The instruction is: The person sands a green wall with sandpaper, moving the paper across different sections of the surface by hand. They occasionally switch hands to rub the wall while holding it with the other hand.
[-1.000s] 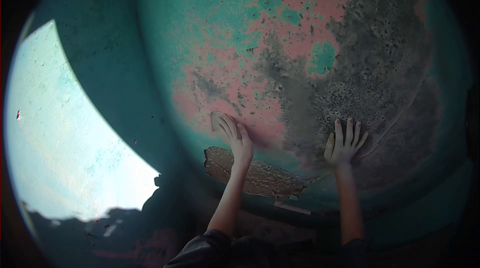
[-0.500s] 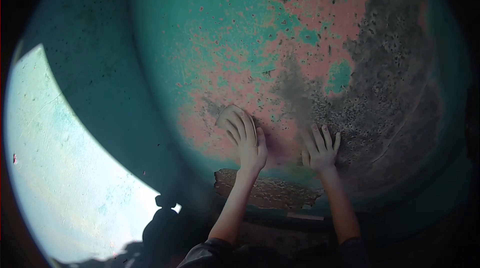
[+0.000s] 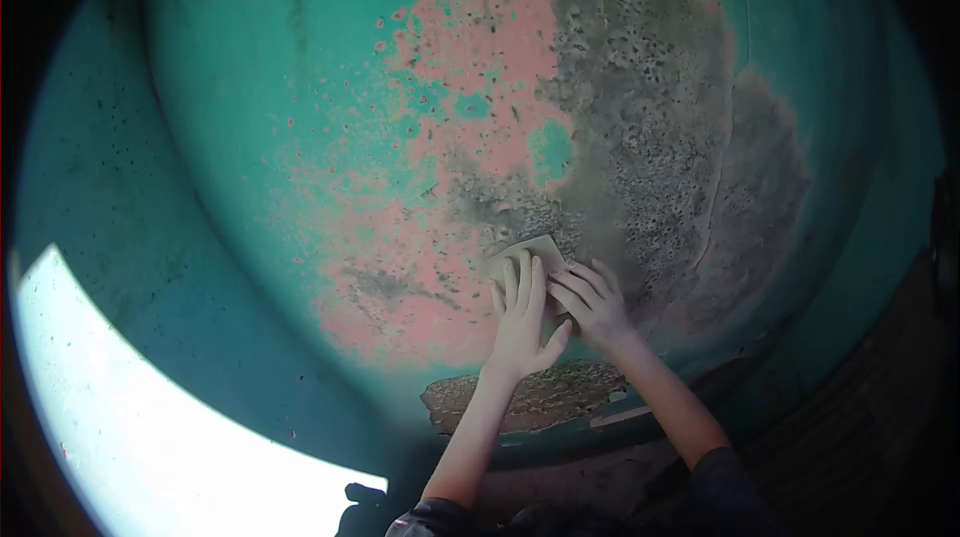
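Observation:
My left hand (image 3: pixel 521 322) presses a pale sheet of sandpaper (image 3: pixel 551 252) against a large curved surface (image 3: pixel 352 32) with worn paint. Its fingers lie straight over the sheet, and the thumb sticks out to the right. Close beside it, my right hand (image 3: pixel 594 309) has its fingers stretched out, the tips at the sheet's right edge. Around the hands, green paint gives way to pink patches (image 3: pixel 420 312) and a rough, pitted grey area (image 3: pixel 650 137). Part of the sheet is hidden under the fingers.
Below the hands is a brown, rough-edged bare patch (image 3: pixel 545 397). A curved green wall (image 3: pixel 105 157) rises on the left, with a brightly sunlit area (image 3: pixel 150 417) beneath it. A thin raised crack (image 3: pixel 716 182) runs down the grey area.
My left hand has slid right across the surface with the sandpaper. My right hand, before flat on the surface apart from it, is now at the sheet's edge. The view has turned right.

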The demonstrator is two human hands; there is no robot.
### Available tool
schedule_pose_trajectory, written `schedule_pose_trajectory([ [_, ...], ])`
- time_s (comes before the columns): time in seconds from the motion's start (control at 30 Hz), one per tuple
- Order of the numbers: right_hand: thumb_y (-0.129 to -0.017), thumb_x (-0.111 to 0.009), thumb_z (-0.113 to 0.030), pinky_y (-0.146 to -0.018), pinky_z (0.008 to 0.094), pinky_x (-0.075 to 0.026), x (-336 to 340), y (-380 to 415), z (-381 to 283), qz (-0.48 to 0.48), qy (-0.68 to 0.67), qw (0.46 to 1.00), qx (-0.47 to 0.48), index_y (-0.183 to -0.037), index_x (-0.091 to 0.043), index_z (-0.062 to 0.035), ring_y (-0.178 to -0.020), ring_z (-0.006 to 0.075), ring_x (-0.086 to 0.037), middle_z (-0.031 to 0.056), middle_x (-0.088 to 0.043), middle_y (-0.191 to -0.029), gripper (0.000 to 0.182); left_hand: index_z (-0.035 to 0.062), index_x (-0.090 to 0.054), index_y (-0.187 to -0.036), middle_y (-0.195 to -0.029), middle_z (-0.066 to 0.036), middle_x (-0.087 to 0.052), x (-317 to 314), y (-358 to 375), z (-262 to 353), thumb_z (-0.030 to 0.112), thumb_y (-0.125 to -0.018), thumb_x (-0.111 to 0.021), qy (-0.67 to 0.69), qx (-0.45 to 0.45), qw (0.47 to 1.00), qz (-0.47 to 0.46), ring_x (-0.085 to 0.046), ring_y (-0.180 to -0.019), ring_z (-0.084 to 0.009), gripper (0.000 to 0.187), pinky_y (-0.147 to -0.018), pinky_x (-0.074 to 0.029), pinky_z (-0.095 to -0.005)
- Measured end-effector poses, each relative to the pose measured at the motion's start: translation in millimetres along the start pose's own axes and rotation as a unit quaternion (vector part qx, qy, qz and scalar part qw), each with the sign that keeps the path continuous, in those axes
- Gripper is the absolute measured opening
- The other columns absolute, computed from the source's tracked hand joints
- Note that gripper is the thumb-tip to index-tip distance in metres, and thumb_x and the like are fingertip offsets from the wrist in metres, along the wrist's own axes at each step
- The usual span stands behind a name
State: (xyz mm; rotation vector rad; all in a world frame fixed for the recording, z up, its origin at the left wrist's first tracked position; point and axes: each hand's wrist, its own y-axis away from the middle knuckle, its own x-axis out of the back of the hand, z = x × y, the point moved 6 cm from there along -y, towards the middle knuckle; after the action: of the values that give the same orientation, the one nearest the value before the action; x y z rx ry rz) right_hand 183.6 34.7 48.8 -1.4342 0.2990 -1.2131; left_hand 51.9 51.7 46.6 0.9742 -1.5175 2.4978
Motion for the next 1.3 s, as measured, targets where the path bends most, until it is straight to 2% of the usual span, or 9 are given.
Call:
schedule_pose_trajectory([
  [0.23, -0.074, -0.071, -0.022, -0.105, 0.0482, -0.037, 17, 4, -3, 0.007, 0.144, 0.982, -0.120, -0.131, -0.061, -0.0183, -0.116, 0.0236, -0.054, 0.0039, -0.057, -0.116, 0.058, 0.0023, -0.030, -0.154, -0.161, -0.028, -0.019, -2, -17, 21, 0.043, -0.090, -0.056, 0.056, -0.070, 0.994, -0.064, -0.014, -0.150, -0.0445, 0.080, -0.118, -0.011, -0.0610],
  [0.3, -0.071, -0.074, -0.021, -0.101, 0.0463, -0.038, 27, 9, -1, -0.007, 0.090, 0.979, -0.181, -0.137, -0.057, -0.0207, -0.110, 0.0237, -0.055, 0.0052, -0.055, -0.108, 0.069, 0.0026, -0.043, -0.148, -0.159, -0.029, -0.024, 3, -25, 26, 0.038, -0.090, -0.061, 0.155, -0.090, 0.984, -0.015, -0.022, -0.148, -0.0453, 0.070, -0.118, -0.022, -0.0550],
  [0.43, -0.070, -0.075, -0.018, -0.099, 0.0454, -0.039, 35, 36, 11, -0.004, 0.103, 0.962, -0.254, -0.144, -0.051, -0.0219, -0.107, 0.0244, -0.054, 0.0055, -0.054, -0.104, 0.077, 0.0030, -0.052, -0.142, -0.158, -0.029, -0.026, 3, -34, 34, 0.033, -0.091, -0.061, 0.123, -0.110, 0.986, 0.002, -0.023, -0.148, -0.0449, 0.059, -0.118, -0.022, -0.0522],
  [0.53, -0.072, -0.072, -0.014, -0.100, 0.0453, -0.038, 42, 51, 31, -0.059, 0.103, 0.938, -0.324, -0.149, -0.045, -0.0167, -0.114, 0.0262, -0.053, 0.0080, -0.054, -0.114, 0.081, 0.0075, -0.054, -0.142, -0.159, -0.025, -0.027, -1, -36, 37, 0.031, -0.091, -0.063, 0.066, -0.093, 0.994, -0.001, -0.021, -0.148, -0.0457, 0.056, -0.118, -0.021, -0.0544],
  [0.63, -0.074, -0.069, -0.009, -0.107, 0.0479, -0.036, 57, 55, 54, 0.023, 0.117, 0.941, -0.316, -0.150, -0.037, -0.0029, -0.132, 0.0334, -0.044, 0.0168, -0.043, -0.143, 0.083, 0.0127, -0.056, -0.141, -0.159, -0.024, -0.029, -7, -36, 43, 0.027, -0.090, -0.066, 0.014, -0.089, 0.996, -0.002, -0.022, -0.147, -0.0493, 0.055, -0.116, -0.024, -0.0571],
  [0.77, -0.076, -0.069, -0.010, -0.112, 0.0511, -0.032, 88, 42, 89, 0.072, 0.161, 0.923, -0.341, -0.151, -0.032, 0.0011, -0.134, 0.0435, -0.039, 0.0240, -0.031, -0.153, 0.084, 0.0146, -0.056, -0.141, -0.159, -0.023, -0.029, -18, -39, 50, 0.027, -0.089, -0.067, -0.008, -0.089, 0.996, 0.010, -0.020, -0.147, -0.0504, 0.054, -0.116, -0.022, -0.0585],
  [0.9, -0.075, -0.070, -0.011, -0.112, 0.0525, -0.031, 112, 32, 114, 0.117, 0.115, 0.919, -0.360, -0.154, -0.029, -0.0046, -0.135, 0.0430, -0.038, 0.0245, -0.029, -0.154, 0.089, 0.0147, -0.058, -0.139, -0.160, -0.021, -0.027, -32, -57, 63, 0.024, -0.090, -0.067, -0.033, -0.089, 0.995, 0.007, -0.015, -0.148, -0.0493, 0.051, -0.118, -0.015, -0.0599],
  [1.07, -0.073, -0.072, -0.012, -0.112, 0.0609, -0.025, 90, 68, 115, 0.009, 0.177, 0.894, -0.411, -0.157, -0.027, -0.0182, -0.138, 0.0405, -0.034, 0.0242, -0.028, -0.155, 0.096, 0.0162, -0.056, -0.141, -0.161, -0.021, -0.026, -60, -82, 88, 0.023, -0.089, -0.067, -0.050, -0.087, 0.995, 0.008, -0.013, -0.148, -0.0496, 0.053, -0.117, -0.011, -0.0639],
  [1.3, -0.079, -0.064, -0.010, -0.115, 0.0579, -0.025, 149, 40, 177, 0.059, 0.172, 0.921, -0.345, -0.155, -0.026, -0.0025, -0.147, 0.0398, -0.025, 0.0231, -0.024, -0.160, 0.085, 0.0220, -0.042, -0.152, -0.164, -0.021, -0.014, -104, -134, 133, 0.035, -0.092, -0.063, -0.140, -0.059, 0.988, -0.026, -0.001, -0.149, -0.0516, 0.064, -0.110, -0.001, -0.0747],
])
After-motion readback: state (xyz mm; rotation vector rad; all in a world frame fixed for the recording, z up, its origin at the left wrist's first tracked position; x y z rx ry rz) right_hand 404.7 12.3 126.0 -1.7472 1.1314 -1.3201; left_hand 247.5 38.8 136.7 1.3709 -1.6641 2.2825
